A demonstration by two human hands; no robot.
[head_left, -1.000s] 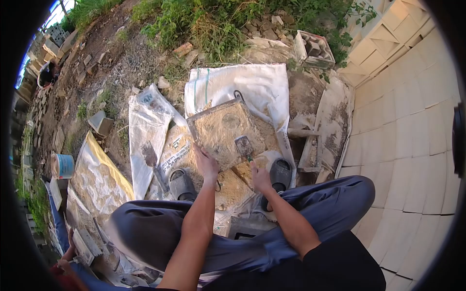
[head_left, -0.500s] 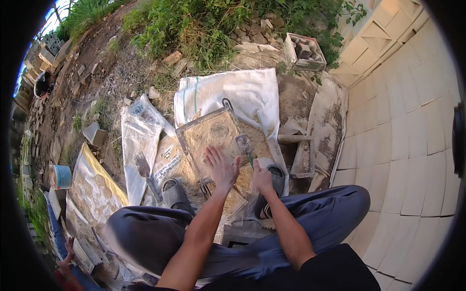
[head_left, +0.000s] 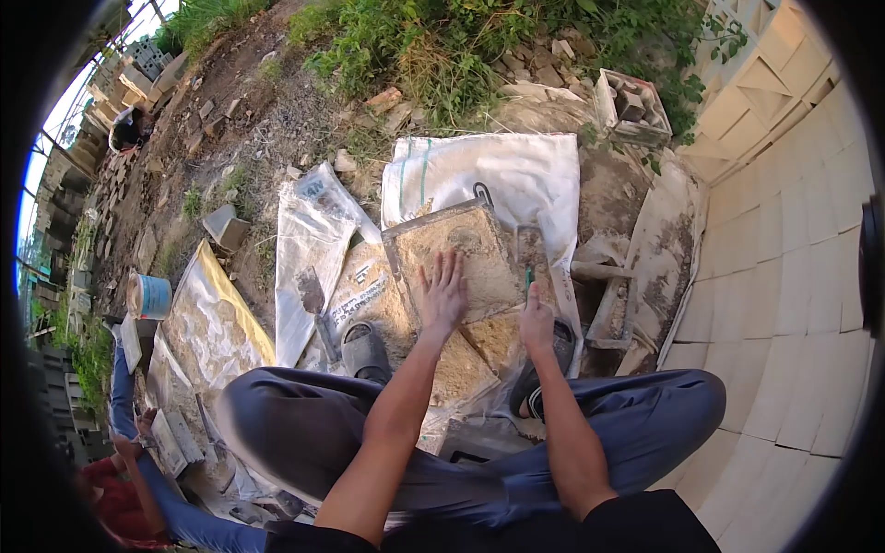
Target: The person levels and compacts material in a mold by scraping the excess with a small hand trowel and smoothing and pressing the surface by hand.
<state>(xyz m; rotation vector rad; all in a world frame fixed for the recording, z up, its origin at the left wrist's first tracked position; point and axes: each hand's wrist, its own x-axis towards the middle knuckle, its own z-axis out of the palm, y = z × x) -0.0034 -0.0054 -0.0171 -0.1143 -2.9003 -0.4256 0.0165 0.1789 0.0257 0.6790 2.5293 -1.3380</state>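
In the head view, my left hand (head_left: 444, 297) lies palm down with fingers stretched out over pale, sandy material in a square mould (head_left: 398, 265). A wire loop handle (head_left: 482, 193) sticks up at the mould's far edge. My right hand (head_left: 537, 324), right of the mould, is wrapped round the green handle of a small trowel (head_left: 531, 245). Its dusty, squarish blade points away from me, beside the mould's right edge. Loose sandy material (head_left: 459, 373) is heaped on the near side, between my sandalled feet.
A white woven sack (head_left: 498, 170) lies beneath and behind the mould. Another trowel (head_left: 312, 293) rests at left, near a bucket (head_left: 150, 297). A hammer (head_left: 599, 270) lies at right by a narrow trough (head_left: 610, 313). A tiled wall (head_left: 774, 350) borders the right; another person (head_left: 129, 493) sits lower left.
The view has shifted, moving the scene rightward. My left hand has slid left and farther over the mould. The trowel blade has swung from the mould's edge out to the right.
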